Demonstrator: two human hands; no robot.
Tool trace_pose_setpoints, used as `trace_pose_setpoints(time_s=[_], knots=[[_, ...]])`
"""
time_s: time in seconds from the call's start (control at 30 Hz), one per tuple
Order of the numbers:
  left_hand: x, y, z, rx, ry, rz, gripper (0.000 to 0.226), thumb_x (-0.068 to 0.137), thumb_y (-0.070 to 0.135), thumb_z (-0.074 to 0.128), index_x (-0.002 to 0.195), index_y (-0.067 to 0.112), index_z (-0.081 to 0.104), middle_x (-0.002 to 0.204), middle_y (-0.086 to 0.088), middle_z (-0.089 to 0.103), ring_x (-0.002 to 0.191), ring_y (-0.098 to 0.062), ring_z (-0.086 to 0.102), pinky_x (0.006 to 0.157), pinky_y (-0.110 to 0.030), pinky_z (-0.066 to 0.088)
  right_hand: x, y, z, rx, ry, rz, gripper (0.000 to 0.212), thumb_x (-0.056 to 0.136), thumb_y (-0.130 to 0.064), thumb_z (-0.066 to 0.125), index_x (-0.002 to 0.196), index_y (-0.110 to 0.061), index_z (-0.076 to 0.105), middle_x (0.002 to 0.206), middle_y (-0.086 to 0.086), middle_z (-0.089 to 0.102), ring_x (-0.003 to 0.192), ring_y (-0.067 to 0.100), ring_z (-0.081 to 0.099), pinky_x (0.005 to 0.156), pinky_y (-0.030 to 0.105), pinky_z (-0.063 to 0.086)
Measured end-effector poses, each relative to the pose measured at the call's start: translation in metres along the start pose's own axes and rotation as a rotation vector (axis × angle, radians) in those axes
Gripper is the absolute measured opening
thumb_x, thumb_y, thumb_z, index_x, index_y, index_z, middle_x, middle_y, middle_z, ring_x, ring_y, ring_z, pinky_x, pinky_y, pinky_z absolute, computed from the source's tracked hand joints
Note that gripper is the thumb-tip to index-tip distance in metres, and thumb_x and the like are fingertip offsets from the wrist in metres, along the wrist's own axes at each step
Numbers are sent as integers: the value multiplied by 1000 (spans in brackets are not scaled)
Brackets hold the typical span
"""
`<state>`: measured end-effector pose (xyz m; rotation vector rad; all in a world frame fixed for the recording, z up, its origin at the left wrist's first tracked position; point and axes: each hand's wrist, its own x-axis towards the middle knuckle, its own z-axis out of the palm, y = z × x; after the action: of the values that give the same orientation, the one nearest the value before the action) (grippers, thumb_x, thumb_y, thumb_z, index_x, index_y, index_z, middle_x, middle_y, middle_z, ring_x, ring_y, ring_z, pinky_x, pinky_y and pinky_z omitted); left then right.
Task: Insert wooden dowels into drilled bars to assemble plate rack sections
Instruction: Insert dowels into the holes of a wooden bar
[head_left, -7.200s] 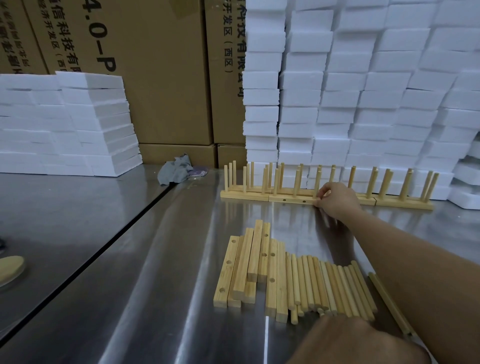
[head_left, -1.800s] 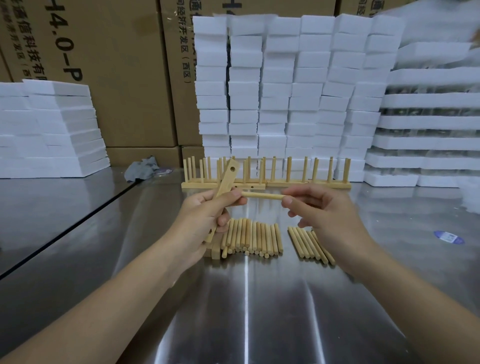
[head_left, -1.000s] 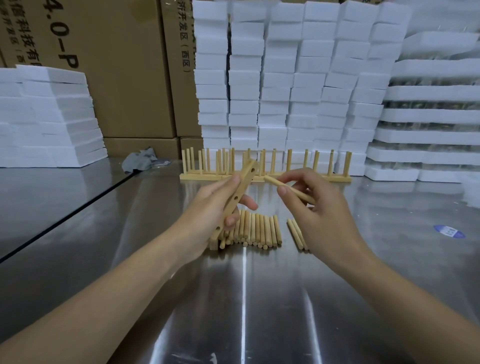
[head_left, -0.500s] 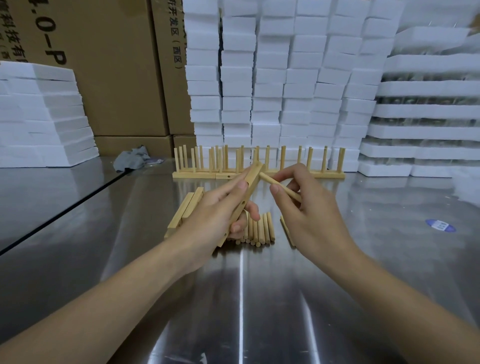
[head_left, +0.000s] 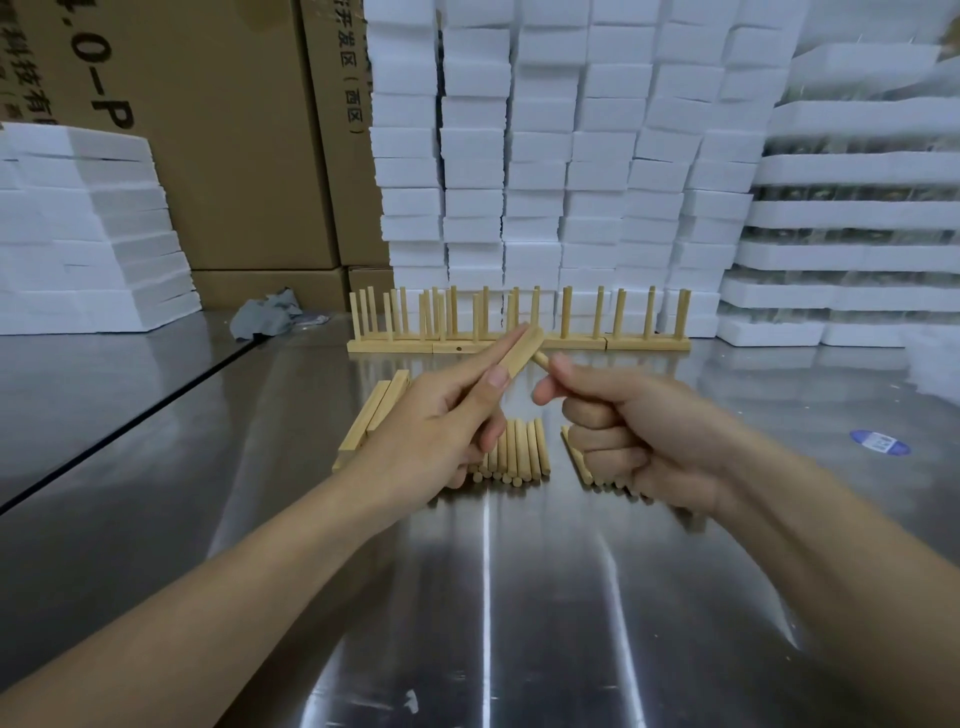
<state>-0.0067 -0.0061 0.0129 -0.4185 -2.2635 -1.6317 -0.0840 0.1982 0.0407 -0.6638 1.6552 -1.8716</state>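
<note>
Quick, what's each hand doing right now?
Left hand: holding a wooden bar.
Right hand: fist closed around a wooden dowel, its tip at the bar.

glossy steel table (head_left: 519, 597), matt wooden dowels (head_left: 519, 449)

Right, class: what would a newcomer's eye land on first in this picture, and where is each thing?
Centre frame, the left hand has a drilled bar in its grip, tilted up, while the right hand holds a dowel at the bar's upper end. Behind them a row of finished rack sections stands on the steel table, before a wall of white foam blocks.
</note>
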Motion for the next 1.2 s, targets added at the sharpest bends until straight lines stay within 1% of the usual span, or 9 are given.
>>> trace_pose_setpoints(time_s=[0.1,0.27,0.47,0.63,0.73,0.87,1.0,1.1,1.2], knots=[[0,-6,3,22,5,4,43,112,47,46,152,61,45,73,-1,50,56,-6,37,49,-21,32,-1,-4,-4,-2,-28,78,31,100,-40,63,93,-12,73,59,-8,23,44,7,22,36,18,28],[2,-15,12,165,113,44,45,114,41,44,157,54,43,69,3,51,55,-2,43,49,-18,37,0,17,19,-1191,431,-402,43,107,-52,31,96,-30,65,55,-13,57,56,7,58,56,32,47],[-2,-11,19,377,113,136,46,115,43,40,159,57,36,60,10,46,57,-6,41,54,-24,32,5,31,37,-1028,495,-385,15,98,-48,49,91,-36,44,72,-13,58,59,7,56,53,28,42],[-3,-8,21,408,95,134,46,115,42,40,158,57,38,59,15,43,57,-8,38,56,-27,32,9,30,37,-1052,541,-327,27,94,-28,66,79,-33,44,70,-17,50,59,4,51,53,22,40],[-5,-6,17,414,45,158,46,112,50,40,156,61,37,60,12,40,58,-14,35,57,-34,30,9,19,29,-960,460,-218,47,87,1,62,57,-24,36,42,-14,35,36,8,35,38,14,29],[-6,-7,13,439,14,190,46,113,47,42,157,59,38,60,11,40,55,-15,34,53,-33,27,2,8,20,-770,224,-57,56,83,3,65,46,-26,34,46,-12,26,46,15,30,51,32,34],[-2,-9,8,422,104,198,44,113,49,42,156,58,40,58,9,36,53,-17,31,51,-38,27,3,11,22,-841,284,-253,41,90,-17,72,63,-25,43,51,-14,43,41,5,41,50,24,39],[0,-10,6,386,244,185,44,114,48,41,157,58,40,60,5,34,53,-21,30,50,-37,27,-1,16,35,-1083,511,-451,11,94,-37,68,103,-32,65,86,-16,64,76,-1,63,67,24,53],[-1,-10,17,189,302,168,46,113,44,42,158,51,43,78,7,30,67,-6,25,71,-25,20,2,26,47,-1226,561,-502,60,96,-42,61,152,-26,44,133,-6,63,120,17,61,100,39,52]])
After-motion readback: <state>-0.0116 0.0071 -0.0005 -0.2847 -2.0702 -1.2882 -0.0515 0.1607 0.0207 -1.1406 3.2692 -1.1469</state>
